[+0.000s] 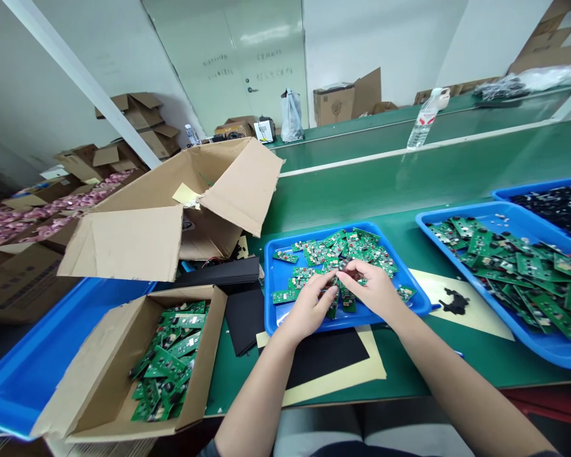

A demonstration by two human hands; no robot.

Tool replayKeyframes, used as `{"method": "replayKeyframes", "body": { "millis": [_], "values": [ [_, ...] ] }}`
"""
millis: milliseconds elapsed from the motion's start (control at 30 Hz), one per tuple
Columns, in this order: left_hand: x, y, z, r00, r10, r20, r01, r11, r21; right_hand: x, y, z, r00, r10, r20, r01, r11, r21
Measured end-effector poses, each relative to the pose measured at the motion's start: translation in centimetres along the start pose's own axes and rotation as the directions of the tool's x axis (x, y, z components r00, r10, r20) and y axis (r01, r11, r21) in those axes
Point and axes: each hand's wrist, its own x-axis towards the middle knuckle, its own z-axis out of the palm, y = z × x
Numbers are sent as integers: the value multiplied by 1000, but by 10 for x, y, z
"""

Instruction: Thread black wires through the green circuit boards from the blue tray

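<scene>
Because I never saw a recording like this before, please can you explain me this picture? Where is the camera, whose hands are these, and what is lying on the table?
This picture comes from a camera worn on a person's head, looking forward and down, so the hands belong to the wearer. No machine is at work here. The left hand and the right hand meet above a blue plastic tray full of small green circuit boards. Their fingertips close around a small dark thing; it is too small to say exactly what it is. On the green workbench, a cardboard box on the left holds more green boards, and a second blue tray on the right holds more too.
</scene>
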Motion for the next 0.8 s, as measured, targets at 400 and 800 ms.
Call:
{"method": "replayKeyframes", "body": {
  "millis": [400, 800],
  "values": [
    [0, -5, -1, 998, -37, -44, 33, 995, -93, -2, 1, -2, 981, -192, -34, 193, 981, 32],
    [3, -8, -2, 980, -63, -191, 42, 993, -113, -6, 7, -5, 986, -122, 113, 97, 974, 206]
  ]
}}
